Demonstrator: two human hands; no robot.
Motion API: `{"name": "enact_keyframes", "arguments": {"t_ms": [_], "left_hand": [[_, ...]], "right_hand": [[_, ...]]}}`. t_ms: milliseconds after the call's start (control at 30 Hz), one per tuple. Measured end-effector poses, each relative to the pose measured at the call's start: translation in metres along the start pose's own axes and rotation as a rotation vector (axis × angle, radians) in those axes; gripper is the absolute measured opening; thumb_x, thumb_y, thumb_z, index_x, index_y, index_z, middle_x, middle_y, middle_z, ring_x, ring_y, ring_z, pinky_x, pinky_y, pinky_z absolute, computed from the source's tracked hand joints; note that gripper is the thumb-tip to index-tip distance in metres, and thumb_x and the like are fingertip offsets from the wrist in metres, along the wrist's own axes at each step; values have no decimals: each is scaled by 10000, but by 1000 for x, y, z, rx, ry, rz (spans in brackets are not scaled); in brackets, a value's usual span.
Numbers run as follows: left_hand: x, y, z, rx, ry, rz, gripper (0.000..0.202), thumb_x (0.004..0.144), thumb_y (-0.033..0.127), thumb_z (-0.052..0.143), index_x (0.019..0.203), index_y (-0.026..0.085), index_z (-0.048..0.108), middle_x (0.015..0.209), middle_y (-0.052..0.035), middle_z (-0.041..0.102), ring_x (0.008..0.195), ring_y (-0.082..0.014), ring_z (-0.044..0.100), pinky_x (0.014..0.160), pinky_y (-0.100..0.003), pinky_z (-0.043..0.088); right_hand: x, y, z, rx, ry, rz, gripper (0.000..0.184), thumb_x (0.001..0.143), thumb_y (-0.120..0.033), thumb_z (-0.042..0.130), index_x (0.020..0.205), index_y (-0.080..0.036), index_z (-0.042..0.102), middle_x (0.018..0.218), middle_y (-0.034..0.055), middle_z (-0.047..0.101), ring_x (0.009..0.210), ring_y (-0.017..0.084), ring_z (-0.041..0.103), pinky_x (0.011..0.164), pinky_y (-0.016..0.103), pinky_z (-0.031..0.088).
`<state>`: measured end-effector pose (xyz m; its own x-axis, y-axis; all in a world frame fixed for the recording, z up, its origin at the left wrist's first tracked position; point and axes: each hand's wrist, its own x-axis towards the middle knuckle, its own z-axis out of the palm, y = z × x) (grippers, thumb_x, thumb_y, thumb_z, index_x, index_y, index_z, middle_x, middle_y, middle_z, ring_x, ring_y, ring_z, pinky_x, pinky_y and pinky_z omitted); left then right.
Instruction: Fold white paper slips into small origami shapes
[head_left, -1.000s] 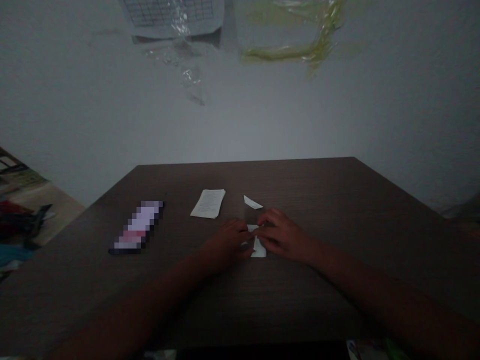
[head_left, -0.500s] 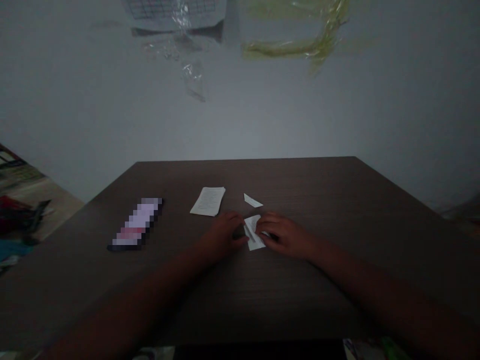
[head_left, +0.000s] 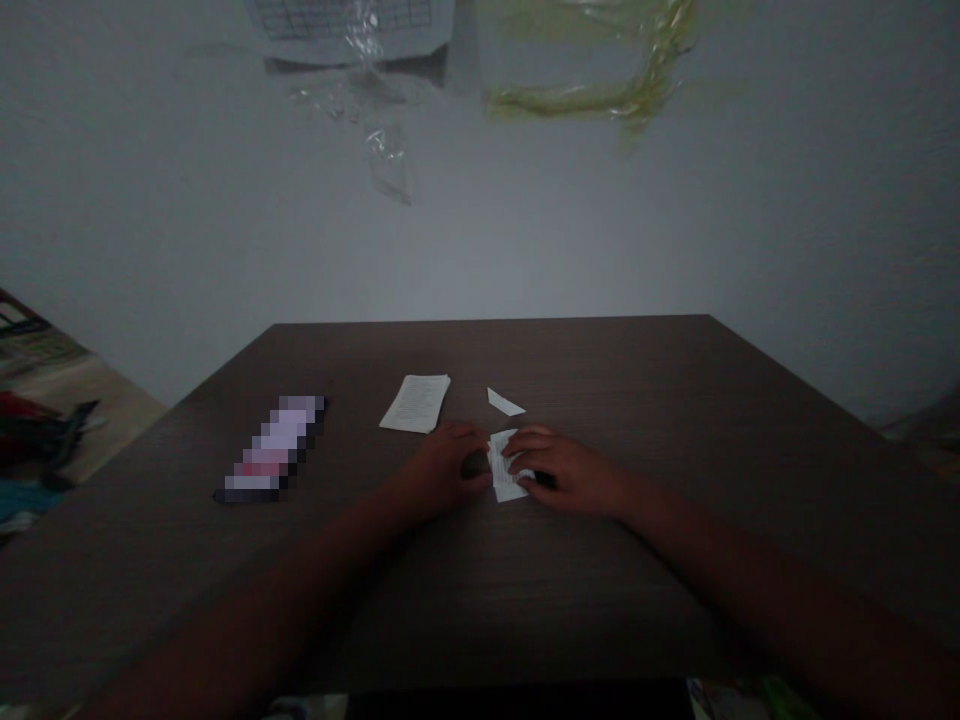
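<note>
A small piece of printed paper lies on the table between my hands, with a flap folded over its upper face. Fingers spread, my right hand rests its fingertips on the paper from the right and hides part of it. At the left edge of the paper, my left hand curves with thumb and fingers apart, the tips touching or very close to that edge. Just beyond lies a narrow folded paper strip. A stack of printed paper sheets sits behind my left hand.
A phone with a blurred-out screen lies at the left of the dark wooden table. Behind the table stands a pale wall with taped-up sheets and clear and yellow tape. Floor clutter shows at far left.
The paper's flap, raised before, now lies flatter across it. My right hand's fingers have spread over the flap. My left hand has shifted slightly left; the stack, strip and phone stay put.
</note>
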<state>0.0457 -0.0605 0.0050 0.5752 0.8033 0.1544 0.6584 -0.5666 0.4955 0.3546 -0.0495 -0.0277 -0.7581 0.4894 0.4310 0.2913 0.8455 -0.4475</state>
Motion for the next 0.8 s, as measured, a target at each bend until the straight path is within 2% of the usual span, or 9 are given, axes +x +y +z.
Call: {"name": "enact_keyframes", "arguments": {"t_ms": [100, 233, 333, 433, 600, 800], "left_hand": [[-1, 2, 0, 4, -4, 7, 314, 1068, 206, 852, 1370, 271, 908, 1543, -143, 918, 1529, -416, 827, 1416, -611, 661], [0, 3, 1, 20, 4, 11, 246, 1109, 194, 814, 1330, 251, 907, 1538, -163, 897, 1503, -414, 841, 1381, -574, 683], [0, 1, 4, 36, 23, -9, 224, 1097, 176, 839, 1305, 241, 890, 1536, -163, 885, 1500, -410, 840, 1378, -589, 686], [1, -4, 6, 45, 35, -35, 216, 1078, 187, 860, 1283, 256, 872, 1539, -159, 885, 1515, -404, 826, 1402, -597, 676], [3, -8, 7, 34, 41, -34, 247, 1061, 242, 870, 1290, 325, 910, 1525, -115, 902, 1504, -393, 830, 1395, -577, 695], [3, -1, -2, 11, -4, -17, 180, 1106, 198, 814, 1225, 261, 932, 1502, -134, 902, 1458, -393, 848, 1372, -559, 693]], "right_hand": [[2, -4, -4, 8, -13, 29, 221, 1194, -169, 851, 1364, -284, 934, 1441, 121, 948, 1494, 338, 848, 1295, 607, 718], [3, -6, -5, 16, -32, 24, 206, 1224, -183, 807, 1354, -272, 939, 1333, 115, 959, 1361, 322, 877, 1242, 576, 734], [2, -6, -4, 15, -33, 11, 182, 1231, -194, 804, 1335, -255, 940, 1305, 118, 958, 1305, 312, 884, 1217, 542, 741], [3, -7, -3, 11, -43, 11, 177, 1217, -190, 826, 1337, -249, 942, 1315, 120, 957, 1309, 309, 885, 1215, 524, 739], [3, -7, 0, 4, -52, 21, 197, 1201, -183, 831, 1350, -255, 938, 1353, 131, 959, 1342, 325, 876, 1238, 576, 735], [0, -8, 3, 9, -35, 38, 232, 1228, -214, 824, 1432, -254, 928, 1451, 147, 942, 1441, 336, 859, 1277, 583, 721]]}}
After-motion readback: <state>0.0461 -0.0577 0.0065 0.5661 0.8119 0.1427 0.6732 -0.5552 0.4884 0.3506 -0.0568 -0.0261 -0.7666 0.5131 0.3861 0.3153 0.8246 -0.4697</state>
